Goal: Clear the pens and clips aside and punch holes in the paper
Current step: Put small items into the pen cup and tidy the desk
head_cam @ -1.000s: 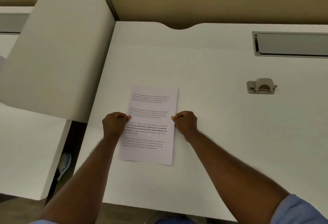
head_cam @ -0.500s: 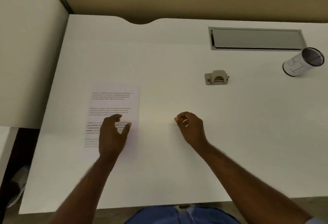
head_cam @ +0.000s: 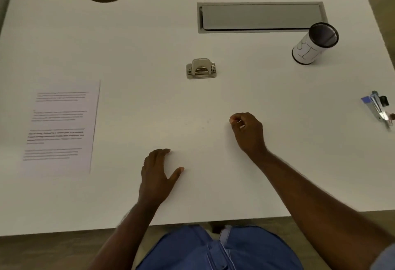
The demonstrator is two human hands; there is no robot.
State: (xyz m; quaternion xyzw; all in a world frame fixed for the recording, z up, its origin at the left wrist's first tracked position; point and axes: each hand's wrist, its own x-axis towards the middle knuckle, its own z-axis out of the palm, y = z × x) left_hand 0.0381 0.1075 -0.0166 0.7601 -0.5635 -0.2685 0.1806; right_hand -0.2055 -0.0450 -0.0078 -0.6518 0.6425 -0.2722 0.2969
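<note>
A printed sheet of paper (head_cam: 62, 128) lies flat at the left of the white desk (head_cam: 132, 40). A small metal hole punch (head_cam: 201, 69) stands in the middle, farther back. My left hand (head_cam: 157, 175) rests flat on the desk with fingers spread, well right of the paper and holding nothing. My right hand (head_cam: 248, 130) hovers in front of and to the right of the punch, fingers curled loosely with nothing visible in them. A bundle of pens and clips (head_cam: 379, 108) lies at the far right edge, partly cut off.
A cylindrical pen holder (head_cam: 314, 44) with a white label stands at the back right. A grey cable hatch (head_cam: 260, 17) is set into the desk behind the punch. The desk's front edge runs just above my blue-clad lap.
Both hands have let go of the paper. The view has swung right, so the paper now sits far left; my left hand has come off it onto the bare desk.
</note>
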